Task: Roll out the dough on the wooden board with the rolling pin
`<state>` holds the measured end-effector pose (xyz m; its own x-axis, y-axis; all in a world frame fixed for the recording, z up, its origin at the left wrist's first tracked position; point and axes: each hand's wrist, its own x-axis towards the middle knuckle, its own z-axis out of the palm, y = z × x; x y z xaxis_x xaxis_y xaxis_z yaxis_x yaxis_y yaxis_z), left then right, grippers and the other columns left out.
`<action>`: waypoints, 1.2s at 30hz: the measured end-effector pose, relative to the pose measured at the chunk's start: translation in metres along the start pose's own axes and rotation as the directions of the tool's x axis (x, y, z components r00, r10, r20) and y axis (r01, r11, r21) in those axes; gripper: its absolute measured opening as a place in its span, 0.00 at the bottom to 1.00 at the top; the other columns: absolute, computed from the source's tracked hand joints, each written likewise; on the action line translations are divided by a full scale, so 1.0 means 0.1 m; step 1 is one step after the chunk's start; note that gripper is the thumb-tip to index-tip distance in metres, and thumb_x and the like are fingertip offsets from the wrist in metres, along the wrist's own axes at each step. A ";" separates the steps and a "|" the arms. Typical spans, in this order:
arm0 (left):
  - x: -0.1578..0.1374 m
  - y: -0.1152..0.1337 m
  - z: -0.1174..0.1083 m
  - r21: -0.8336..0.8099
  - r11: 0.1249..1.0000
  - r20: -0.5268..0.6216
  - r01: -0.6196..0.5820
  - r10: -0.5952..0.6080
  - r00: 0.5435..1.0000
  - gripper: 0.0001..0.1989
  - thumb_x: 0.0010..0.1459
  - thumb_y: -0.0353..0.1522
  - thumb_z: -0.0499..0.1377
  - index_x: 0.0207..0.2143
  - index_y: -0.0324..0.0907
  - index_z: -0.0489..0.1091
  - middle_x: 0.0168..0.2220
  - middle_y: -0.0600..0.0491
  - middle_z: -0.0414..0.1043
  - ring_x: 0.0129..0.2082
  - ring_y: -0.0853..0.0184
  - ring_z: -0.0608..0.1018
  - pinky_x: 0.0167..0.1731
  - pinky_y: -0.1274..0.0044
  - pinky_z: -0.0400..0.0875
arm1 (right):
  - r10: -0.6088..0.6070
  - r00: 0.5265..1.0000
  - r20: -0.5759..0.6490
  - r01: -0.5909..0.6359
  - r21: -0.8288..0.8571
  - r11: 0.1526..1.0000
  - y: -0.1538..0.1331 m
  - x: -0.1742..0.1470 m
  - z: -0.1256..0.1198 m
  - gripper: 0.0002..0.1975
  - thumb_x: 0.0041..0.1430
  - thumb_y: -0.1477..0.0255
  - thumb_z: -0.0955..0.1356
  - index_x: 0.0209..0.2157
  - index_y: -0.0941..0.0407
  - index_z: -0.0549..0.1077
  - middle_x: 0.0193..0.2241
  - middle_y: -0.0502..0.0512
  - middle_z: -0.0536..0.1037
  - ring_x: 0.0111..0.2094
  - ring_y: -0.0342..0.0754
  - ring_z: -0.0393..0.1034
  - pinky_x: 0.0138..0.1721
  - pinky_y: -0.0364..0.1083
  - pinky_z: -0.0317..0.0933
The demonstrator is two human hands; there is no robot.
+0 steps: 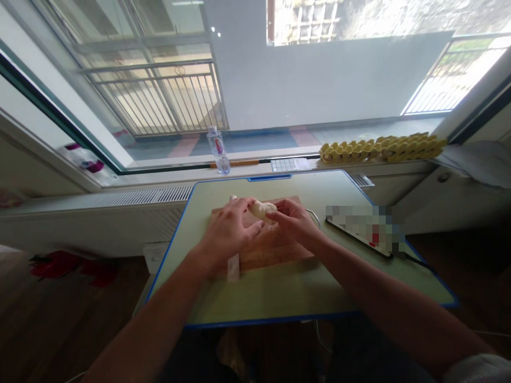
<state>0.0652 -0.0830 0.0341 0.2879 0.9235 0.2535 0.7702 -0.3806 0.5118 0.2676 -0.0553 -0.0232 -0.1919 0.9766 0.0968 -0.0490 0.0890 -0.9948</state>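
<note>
A pale, soft-looking lump of dough (263,211) is between my two hands, over a brown wooden cutting board (263,250). My right hand (295,218) pinches the right end of the lump between thumb and fingers. At the other end, my left hand (229,226) curls its fingertips against the lump, with the thumb lower and slightly apart. A pale, straight strip (233,267) lies across the board's left edge, partly covered by my left hand; its kind is unclear. Beside my right wrist shows a thin curved metal rim (314,217), mostly hidden.
A blue-edged folding table (311,303) carries the board. On its right rests a tablet-like device (359,236), blurred out, with a cable. A clear plastic bottle (219,151) and a yellow ruffled object (379,149) stand on the windowsill behind.
</note>
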 end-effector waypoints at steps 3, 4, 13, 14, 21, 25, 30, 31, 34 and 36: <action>0.11 0.02 0.09 0.024 0.998 0.014 -0.059 0.058 0.998 0.34 0.61 0.45 0.66 0.65 0.45 0.65 0.65 0.45 0.70 0.64 0.52 0.73 0.64 0.60 0.67 | 0.075 0.997 -0.030 -0.072 0.069 0.995 -0.05 0.01 -0.01 0.22 0.49 0.55 0.79 0.37 0.56 0.77 0.35 0.52 0.80 0.34 0.45 0.72 0.35 0.44 0.65; 0.13 0.02 0.12 0.028 0.997 0.005 -0.072 0.072 0.997 0.36 0.60 0.46 0.66 0.67 0.46 0.63 0.66 0.45 0.68 0.65 0.51 0.72 0.65 0.60 0.66 | 0.079 0.996 -0.029 -0.076 0.087 0.993 -0.07 0.00 -0.01 0.22 0.48 0.56 0.80 0.36 0.56 0.77 0.35 0.51 0.80 0.34 0.45 0.72 0.36 0.44 0.65; 0.07 -0.04 0.21 -0.085 0.996 -0.090 -0.026 0.019 0.996 0.31 0.52 0.43 0.70 0.57 0.47 0.70 0.50 0.53 0.79 0.44 0.60 0.82 0.45 0.71 0.75 | 0.031 0.988 0.153 -0.070 0.253 0.965 -0.25 -0.12 0.10 0.20 0.48 0.61 0.81 0.38 0.53 0.74 0.37 0.49 0.81 0.41 0.47 0.76 0.45 0.47 0.70; 0.06 -0.03 0.20 -0.090 0.995 -0.102 -0.038 0.029 0.994 0.28 0.51 0.41 0.70 0.54 0.47 0.71 0.47 0.54 0.80 0.40 0.62 0.81 0.42 0.73 0.75 | 0.019 0.987 0.162 -0.061 0.256 0.965 -0.26 -0.13 0.11 0.20 0.48 0.61 0.81 0.38 0.52 0.73 0.38 0.49 0.81 0.42 0.47 0.76 0.45 0.47 0.69; 0.21 0.07 -0.02 -0.021 0.988 -0.354 -0.151 0.134 0.926 0.15 0.51 0.36 0.68 0.42 0.45 0.74 0.33 0.58 0.77 0.28 0.70 0.76 0.31 0.78 0.70 | 0.016 1.000 -0.008 -0.015 0.150 0.989 -0.39 0.00 0.02 0.23 0.52 0.54 0.78 0.41 0.51 0.70 0.37 0.51 0.83 0.39 0.49 0.77 0.43 0.49 0.68; 0.42 0.21 -0.17 0.030 0.979 -0.452 -0.201 0.193 0.871 0.09 0.53 0.33 0.65 0.38 0.45 0.73 0.29 0.60 0.75 0.27 0.71 0.75 0.31 0.77 0.71 | 0.108 0.994 -0.003 -0.103 0.251 0.963 -0.59 0.20 0.05 0.25 0.57 0.46 0.72 0.43 0.50 0.71 0.47 0.55 0.81 0.42 0.53 0.78 0.42 0.52 0.71; 0.44 0.20 0.07 0.031 0.951 -0.210 -0.309 0.308 0.928 0.26 0.62 0.35 0.61 0.62 0.48 0.67 0.62 0.47 0.74 0.62 0.54 0.74 0.61 0.60 0.70 | 0.130 0.983 0.128 -0.174 0.449 0.877 -0.59 0.20 0.23 0.28 0.58 0.40 0.68 0.40 0.51 0.74 0.37 0.54 0.79 0.37 0.51 0.75 0.36 0.50 0.72; 0.41 0.16 0.15 0.047 0.952 -0.154 -0.304 0.307 0.939 0.31 0.63 0.37 0.61 0.68 0.49 0.61 0.69 0.46 0.66 0.70 0.50 0.66 0.67 0.55 0.62 | 0.162 0.977 0.137 -0.208 0.476 0.855 -0.55 0.18 0.25 0.28 0.57 0.40 0.68 0.39 0.51 0.74 0.33 0.53 0.78 0.34 0.50 0.73 0.34 0.48 0.71; 0.31 0.02 0.33 0.084 0.980 -0.042 -0.182 0.186 0.982 0.36 0.67 0.44 0.59 0.73 0.49 0.52 0.76 0.45 0.52 0.76 0.48 0.52 0.72 0.48 0.45 | 0.242 0.952 0.185 -0.304 0.518 0.799 -0.41 0.10 0.27 0.27 0.55 0.41 0.71 0.36 0.53 0.75 0.29 0.51 0.76 0.28 0.47 0.70 0.29 0.46 0.70; 0.27 -0.07 0.38 0.088 0.988 0.028 -0.125 0.123 0.992 0.38 0.67 0.48 0.59 0.73 0.48 0.53 0.75 0.44 0.53 0.75 0.48 0.54 0.73 0.49 0.44 | 0.244 0.944 0.220 -0.324 0.495 0.806 -0.35 0.06 0.27 0.25 0.52 0.46 0.76 0.39 0.53 0.76 0.30 0.50 0.77 0.28 0.45 0.70 0.28 0.45 0.69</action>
<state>0.0887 -0.0535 0.0063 0.3962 0.8708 0.2911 0.7753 -0.4871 0.4020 0.2413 -0.0579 0.0128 -0.4090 0.9010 -0.1448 -0.4625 -0.3415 -0.8182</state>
